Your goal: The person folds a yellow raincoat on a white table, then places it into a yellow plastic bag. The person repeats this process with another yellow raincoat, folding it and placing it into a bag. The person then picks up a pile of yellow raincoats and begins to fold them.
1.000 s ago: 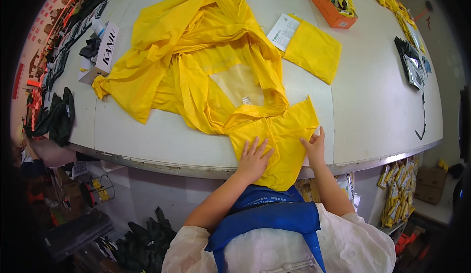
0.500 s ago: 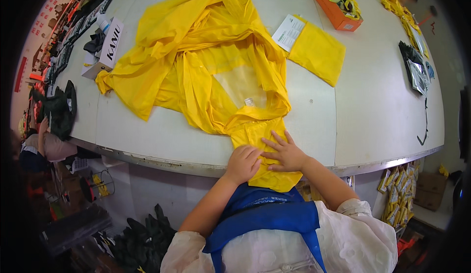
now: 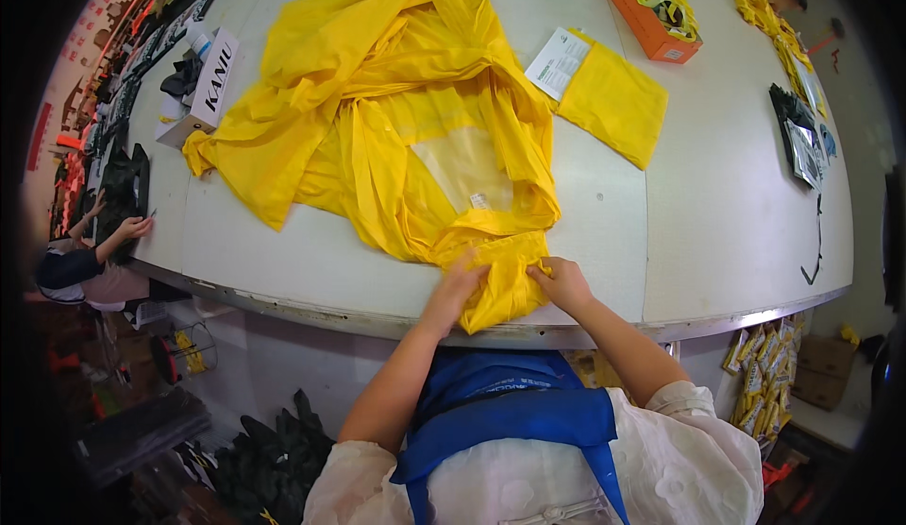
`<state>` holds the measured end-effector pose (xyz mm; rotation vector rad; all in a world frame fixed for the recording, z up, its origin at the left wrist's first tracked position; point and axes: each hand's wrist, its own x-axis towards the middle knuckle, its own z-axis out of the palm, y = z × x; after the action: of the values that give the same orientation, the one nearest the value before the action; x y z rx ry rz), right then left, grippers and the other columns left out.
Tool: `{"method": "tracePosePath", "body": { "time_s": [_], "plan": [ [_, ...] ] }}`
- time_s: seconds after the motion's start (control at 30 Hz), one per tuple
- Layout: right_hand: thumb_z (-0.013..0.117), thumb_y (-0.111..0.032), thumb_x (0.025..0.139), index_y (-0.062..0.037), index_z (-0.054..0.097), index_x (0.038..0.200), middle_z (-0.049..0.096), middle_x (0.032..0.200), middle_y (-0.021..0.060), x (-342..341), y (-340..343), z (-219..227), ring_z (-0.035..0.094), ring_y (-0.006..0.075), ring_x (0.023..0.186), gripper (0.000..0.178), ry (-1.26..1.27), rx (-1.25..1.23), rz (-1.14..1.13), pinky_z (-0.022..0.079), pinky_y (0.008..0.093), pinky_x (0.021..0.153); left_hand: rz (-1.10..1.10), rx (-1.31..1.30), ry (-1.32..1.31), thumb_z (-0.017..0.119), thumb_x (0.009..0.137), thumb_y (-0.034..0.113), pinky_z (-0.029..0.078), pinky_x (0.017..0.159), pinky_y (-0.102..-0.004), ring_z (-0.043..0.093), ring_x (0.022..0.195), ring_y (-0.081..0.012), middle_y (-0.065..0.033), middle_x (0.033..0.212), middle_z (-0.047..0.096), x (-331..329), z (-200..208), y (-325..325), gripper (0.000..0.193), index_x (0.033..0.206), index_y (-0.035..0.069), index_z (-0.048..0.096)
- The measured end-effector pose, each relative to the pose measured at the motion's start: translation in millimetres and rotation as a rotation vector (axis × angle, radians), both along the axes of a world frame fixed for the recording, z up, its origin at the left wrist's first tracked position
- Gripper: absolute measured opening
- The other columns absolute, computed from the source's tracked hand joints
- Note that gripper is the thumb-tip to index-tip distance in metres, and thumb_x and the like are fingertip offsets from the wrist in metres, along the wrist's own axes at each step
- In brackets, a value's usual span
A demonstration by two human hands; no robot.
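Observation:
A thin yellow raincoat [image 3: 311,119] lies loosely heaped across the table, with a see-through panel and a small white label showing inside it. Its near end, a gathered yellow flap [image 3: 510,284], reaches the table's front edge. My left hand [image 3: 459,287] grips the left side of this flap, fingers curled into the cloth. On the other side, my right hand [image 3: 564,284] pinches the fabric between thumb and fingers. The flap is bunched and creased between both hands. Part of my left fingers is hidden by the cloth.
A folded yellow packet [image 3: 613,100] with a white card [image 3: 559,64] lies right of the raincoat. Beyond it stands an orange box [image 3: 651,15]. A white box [image 3: 209,86] holds dark items at left. Another person's hand [image 3: 135,228] works over dark cloth at the far left.
Both hands have gone from resting on the spread flap to gripping its sides. The flap's lower end has been lifted from the edge near my apron and folded up, bunching between them.

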<state>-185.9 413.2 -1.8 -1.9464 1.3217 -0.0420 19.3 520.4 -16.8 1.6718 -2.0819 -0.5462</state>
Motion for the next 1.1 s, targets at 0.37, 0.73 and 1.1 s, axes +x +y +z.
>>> {"method": "tracePosePath", "body": {
  "time_s": [0.37,0.73,1.1],
  "plan": [
    [0.07,-0.026,0.076,-0.0128,0.06,0.11,0.059,0.114,0.0081,37,-49,40,0.06,0.0286,0.095,0.038,0.081,-0.733,0.345,0.05,0.0402,0.075,-0.004,0.021,-0.205,0.075,0.066,0.027,0.044,0.082,-0.038,0.054,0.103,-0.0252,-0.0081,0.113,0.057,-45,18,19,0.056,0.114,0.004,0.057],
    [0.074,-0.022,0.072,-0.0046,0.056,0.108,0.059,0.105,0.0121,9,-11,47,0.055,0.0312,0.103,0.044,-0.407,-0.558,0.657,0.043,0.0441,0.088,0.077,0.429,0.205,0.06,0.085,0.02,0.048,0.066,-0.0477,0.062,0.075,-0.0395,-0.0191,0.079,0.064,-6,21,-19,0.025,0.106,0.008,0.053],
    [0.063,-0.021,0.08,-0.0112,0.066,0.091,0.065,0.083,0.0081,18,-18,0,0.062,0.0277,0.082,0.014,-0.282,-0.042,0.536,0.05,0.0386,0.077,0.098,-0.147,-0.092,0.063,0.081,0.025,0.047,0.067,-0.0417,0.059,0.073,-0.0321,-0.0102,0.074,0.061,-22,37,-11,0.017,0.083,0.008,0.063]
  ]
}}
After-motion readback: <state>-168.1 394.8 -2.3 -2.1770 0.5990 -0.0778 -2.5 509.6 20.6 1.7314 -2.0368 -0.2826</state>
